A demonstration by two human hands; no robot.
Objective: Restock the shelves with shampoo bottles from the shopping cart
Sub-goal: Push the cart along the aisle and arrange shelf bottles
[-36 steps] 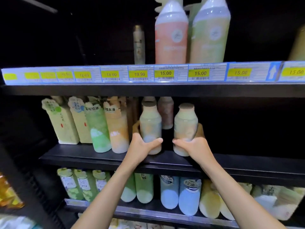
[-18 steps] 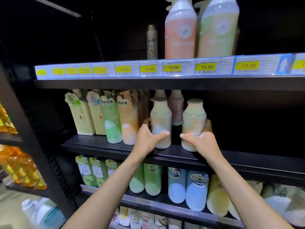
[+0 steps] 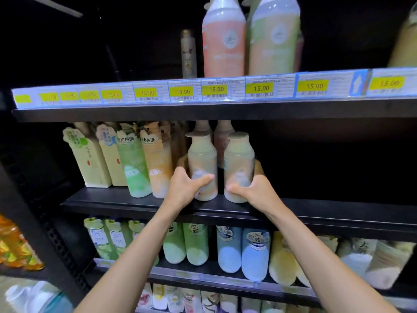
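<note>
Two pale green-and-cream shampoo bottles with tan caps stand side by side on the black middle shelf. My left hand grips the lower body of the left bottle, thumb across its front. My right hand grips the base of the right bottle. Both bottles are upright near the shelf's front edge. A narrow gap separates them. Behind them stand more bottles of the same shape, one pinkish, mostly hidden.
Left of my hands stand green and orange bottles and cream cartons. The upper shelf carries tall pink and green bottles above yellow price tags. The lower shelf holds several bottles. The middle shelf's right part is dark.
The two bottles have come closer together on the shelf, both hands still holding them. The camera has shifted a little, so the shelf sits differently in view.
</note>
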